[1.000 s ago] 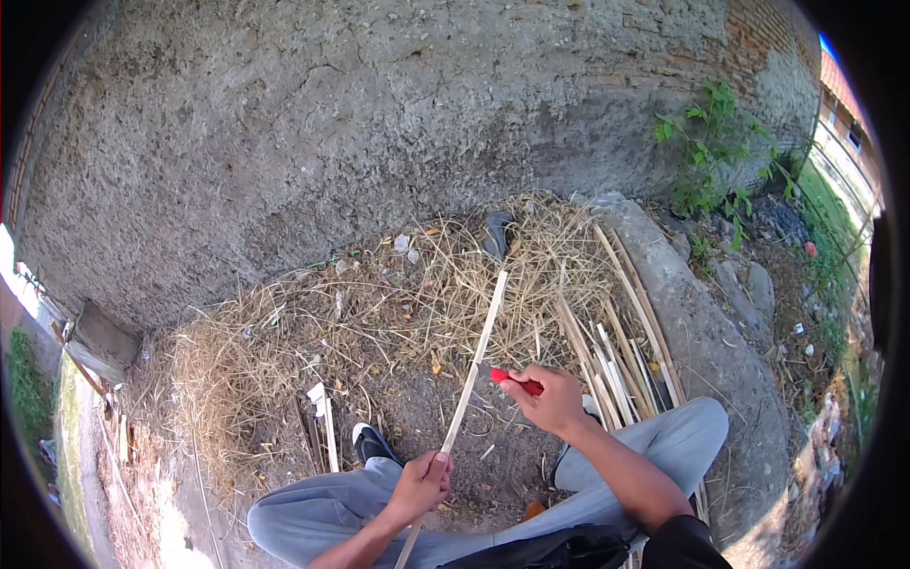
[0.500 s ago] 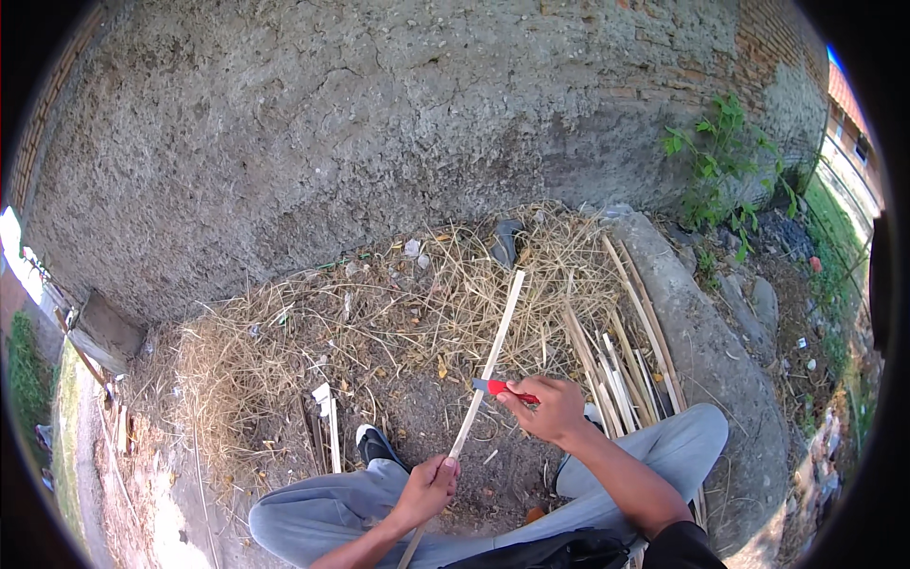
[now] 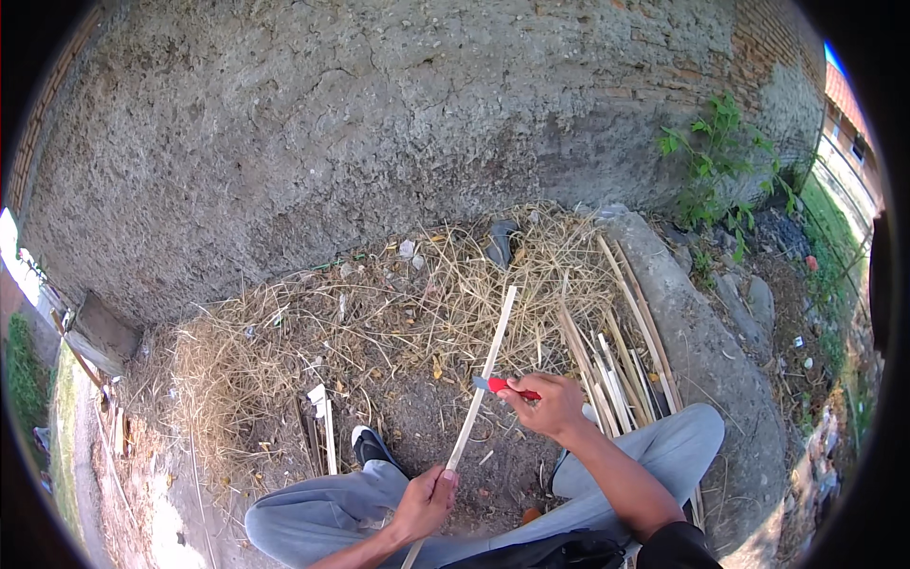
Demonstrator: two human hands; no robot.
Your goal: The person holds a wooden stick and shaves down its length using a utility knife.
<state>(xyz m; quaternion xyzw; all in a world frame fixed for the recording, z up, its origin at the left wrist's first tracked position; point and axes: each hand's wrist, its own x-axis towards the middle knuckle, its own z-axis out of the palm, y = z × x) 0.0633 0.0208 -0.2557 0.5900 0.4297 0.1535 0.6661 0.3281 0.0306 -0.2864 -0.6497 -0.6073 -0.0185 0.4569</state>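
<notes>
A long pale strip of wood or bamboo [image 3: 483, 379] slants up and away from my lap. My left hand [image 3: 425, 503] is closed round its lower part, and the strip's tail runs on below the fist. In my right hand [image 3: 550, 406] is a red-handled utility knife [image 3: 513, 387], gripped with the thumb along the handle. The knife's grey tip lies against the strip, around its middle. Whether the blade bites into the strip is too small to tell.
Several long strips [image 3: 616, 379] lie beside my right knee, along a concrete slab [image 3: 701, 351]. Shorter pieces [image 3: 327, 427] rest by my left shoe [image 3: 374, 446]. Dry straw [image 3: 256, 379] covers the ground up to a rough wall [image 3: 379, 142]. A leafy plant [image 3: 716, 161] grows at the far right.
The strip has slid down toward me, drawn by my left hand, so its far end sits lower. My right hand and the knife stay almost in place.
</notes>
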